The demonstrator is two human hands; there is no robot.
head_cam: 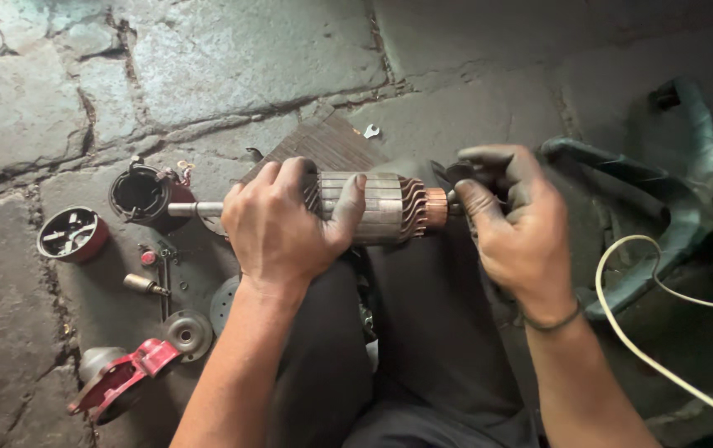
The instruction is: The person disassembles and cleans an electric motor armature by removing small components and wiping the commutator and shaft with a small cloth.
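Cracked stone floor [207, 58], grey and dusty, fills the head view, and the person sits low over it with dark trousers [423, 332] under the work. Across the lap lies a motor rotor [381, 207], its ribbed steel core lying level, a bare shaft [195, 209] sticking out to the left and a copper ring [434, 207] at its right end. Held level above the knees like this, both of its ends can be reached, as far as one can judge. The left hand [282, 224] is clamped around the core, fingers over the top and thumb pressed on the front face, so the rotor is steadied. The right hand [510, 220] is closed at the copper end, fingertips pinched together on a small dark part [459, 172] right against the shaft tip; what that part is cannot be told. Parts lie spread on the floor to the left, within arm's reach: a black round housing [142, 195], a red-rimmed cap [73, 235], a small brass piece [142, 284], a grey disc [188, 333] and a red bracket [128, 380]. A dark ridged board [323, 145] lies behind the rotor. To the right lie a dark rubber tube [664, 216] and a pale cable [647, 348].
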